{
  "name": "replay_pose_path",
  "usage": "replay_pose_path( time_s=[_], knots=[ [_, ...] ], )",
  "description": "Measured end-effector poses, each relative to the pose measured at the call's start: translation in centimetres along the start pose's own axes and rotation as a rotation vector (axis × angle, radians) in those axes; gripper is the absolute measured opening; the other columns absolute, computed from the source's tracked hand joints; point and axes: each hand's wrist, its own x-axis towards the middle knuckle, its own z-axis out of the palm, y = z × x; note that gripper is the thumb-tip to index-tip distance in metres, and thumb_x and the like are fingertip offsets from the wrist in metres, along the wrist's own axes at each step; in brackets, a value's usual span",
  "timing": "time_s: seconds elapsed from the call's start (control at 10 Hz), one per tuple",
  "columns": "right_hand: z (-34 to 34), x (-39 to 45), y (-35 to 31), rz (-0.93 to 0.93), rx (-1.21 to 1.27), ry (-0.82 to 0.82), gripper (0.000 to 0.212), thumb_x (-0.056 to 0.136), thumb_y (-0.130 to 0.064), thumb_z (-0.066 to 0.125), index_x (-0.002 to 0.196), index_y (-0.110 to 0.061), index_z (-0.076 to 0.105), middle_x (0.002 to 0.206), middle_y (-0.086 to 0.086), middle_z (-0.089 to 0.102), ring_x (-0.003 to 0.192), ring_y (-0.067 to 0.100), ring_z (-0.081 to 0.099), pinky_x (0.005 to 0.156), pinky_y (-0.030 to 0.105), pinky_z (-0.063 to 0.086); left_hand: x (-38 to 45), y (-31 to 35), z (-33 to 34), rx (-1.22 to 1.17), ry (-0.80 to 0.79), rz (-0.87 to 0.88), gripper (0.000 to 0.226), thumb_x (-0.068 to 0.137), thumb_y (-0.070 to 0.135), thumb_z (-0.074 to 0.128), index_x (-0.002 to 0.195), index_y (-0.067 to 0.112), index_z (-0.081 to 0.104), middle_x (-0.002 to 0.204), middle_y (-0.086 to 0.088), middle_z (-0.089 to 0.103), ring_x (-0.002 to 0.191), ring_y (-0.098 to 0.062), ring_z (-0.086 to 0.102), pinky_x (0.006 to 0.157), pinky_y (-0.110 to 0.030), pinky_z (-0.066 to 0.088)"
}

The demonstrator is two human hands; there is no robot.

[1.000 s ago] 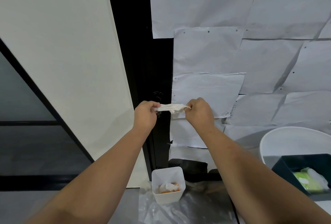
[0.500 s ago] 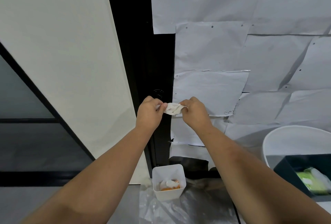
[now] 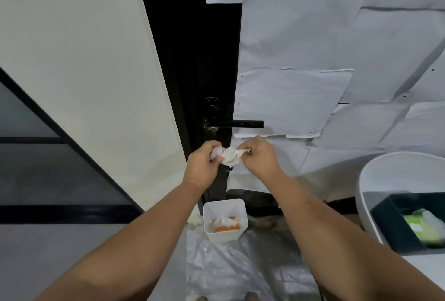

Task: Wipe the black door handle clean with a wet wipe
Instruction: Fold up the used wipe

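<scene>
Holding a crumpled white wet wipe (image 3: 228, 155) between them, the left hand (image 3: 203, 163) and the right hand (image 3: 261, 157) each pinch one end with fingers closed tight. The black door handle (image 3: 237, 124) sticks out sideways from the black door (image 3: 192, 59), just above the hands and not touching them. A small white tub (image 3: 225, 218) sits on the floor below.

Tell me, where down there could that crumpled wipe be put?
Bare floor lies left of the white bin. The plastic sheet between the forearms is clear too. The right is crowded by a white tub and dark box; the bin already holds waste.
</scene>
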Motion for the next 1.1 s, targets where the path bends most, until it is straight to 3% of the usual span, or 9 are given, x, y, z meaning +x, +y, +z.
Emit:
replay_pose_path(
  time_s=[0.1, 0.2, 0.3, 0.4, 0.5, 0.6, 0.8, 0.9, 1.1],
  knots=[
    [1.4, -0.5, 1.2, 0.079, -0.008, -0.078, 0.032, 0.08, 0.004, 0.054, 0.1, -0.009, 0.074, 0.103, 0.012, 0.062, 0.097, 0.024, 0.06, 0.08, 0.02, 0.042, -0.3, -1.9, 1.3, 0.046, -0.065, -0.037, 0.026, 0.09, 0.009, 0.065, 0.115, 0.017, 0.068, 0.11, 0.0, 0.067, 0.1, -0.015, 0.062, 0.088, -0.019, 0.043],
    [2.9, -1.4, 2.5, 0.167, -0.009, -0.155, 0.032, 0.081, 0.004, 0.054, 0.104, -0.008, 0.073, 0.098, 0.003, 0.063, 0.098, 0.023, 0.06, 0.077, 0.019, 0.042, -1.0, -4.0, 3.1, 0.093, -0.101, -0.096, 0.018, 0.09, 0.008, 0.064, 0.104, 0.016, 0.074, 0.106, -0.002, 0.058, 0.094, -0.015, 0.058, 0.084, -0.015, 0.04],
    [5.0, -2.1, 4.3, 0.245, -0.008, -0.219, 0.032, 0.081, 0.001, 0.057, 0.107, -0.01, 0.072, 0.091, -0.003, 0.058, 0.083, 0.018, 0.057, 0.064, 0.015, 0.041, -1.5, -6.3, 4.7, 0.107, -0.14, -0.168, 0.019, 0.09, 0.006, 0.063, 0.101, 0.016, 0.074, 0.104, -0.003, 0.058, 0.092, -0.016, 0.059, 0.083, -0.015, 0.04],
    [7.7, -2.6, 6.9, 0.269, -0.025, -0.247, 0.034, 0.079, 0.003, 0.054, 0.102, -0.012, 0.073, 0.097, -0.004, 0.062, 0.084, 0.02, 0.06, 0.067, 0.014, 0.044, -2.1, -8.5, 6.0, 0.061, -0.195, -0.209, 0.024, 0.086, 0.0, 0.06, 0.1, 0.014, 0.072, 0.102, -0.002, 0.068, 0.094, -0.017, 0.063, 0.086, -0.022, 0.047],
    [10.3, -2.9, 9.2, 0.31, -0.017, -0.261, 0.037, 0.077, 0.006, 0.05, 0.099, -0.013, 0.074, 0.108, 0.008, 0.061, 0.094, 0.024, 0.06, 0.076, 0.016, 0.04, -2.7, -10.8, 7.5, 0.034, -0.223, -0.273, 0.026, 0.083, -0.003, 0.059, 0.096, 0.015, 0.072, 0.097, 0.001, 0.071, 0.092, -0.018, 0.065, 0.088, -0.027, 0.052],
    [12.5, -2.9, 11.1, 0.338, 0.008, -0.266, 0.039, 0.078, 0.009, 0.047, 0.101, -0.01, 0.073, 0.109, 0.013, 0.056, 0.099, 0.027, 0.059, 0.074, 0.014, 0.036, -2.7, -13.0, 9.3, 0.055, -0.242, -0.298, 0.025, 0.083, -0.002, 0.058, 0.096, 0.014, 0.072, 0.098, -0.001, 0.071, 0.094, -0.019, 0.065, 0.089, -0.027, 0.05],
    [14.7, -2.1, 13.3, 0.318, -0.061, -0.383, 0.055, 0.076, 0.008, 0.044, 0.122, -0.015, 0.063, 0.122, 0.012, 0.051, 0.113, 0.026, 0.053, 0.081, 0.01, 0.033, -2.1, -15.4, 11.3, 0.187, -0.322, -0.332, 0.038, 0.09, 0.002, 0.053, 0.125, 0.011, 0.062, 0.123, -0.008, 0.065, 0.112, -0.024, 0.059, 0.098, -0.026, 0.044],
    [15.0, -2.2, 13.7, 0.348, -0.076, -0.375, 0.057, 0.076, 0.008, 0.044, 0.127, -0.015, 0.059, 0.133, 0.011, 0.047, 0.117, 0.023, 0.053, 0.092, 0.014, 0.034, -2.5, -16.3, 11.8, 0.243, -0.356, -0.373, 0.042, 0.091, 0.005, 0.05, 0.131, 0.014, 0.058, 0.124, -0.008, 0.064, 0.114, -0.025, 0.058, 0.1, -0.029, 0.044],
    [14.6, -2.2, 13.5, 0.328, -0.061, -0.387, 0.052, 0.078, 0.006, 0.044, 0.123, -0.014, 0.062, 0.13, 0.01, 0.05, 0.116, 0.023, 0.053, 0.091, 0.015, 0.034, -3.2, -15.5, 11.8, 0.261, -0.347, -0.39, 0.04, 0.094, 0.008, 0.048, 0.132, 0.016, 0.056, 0.13, -0.008, 0.06, 0.119, -0.025, 0.054, 0.101, -0.029, 0.042]
  ],
)
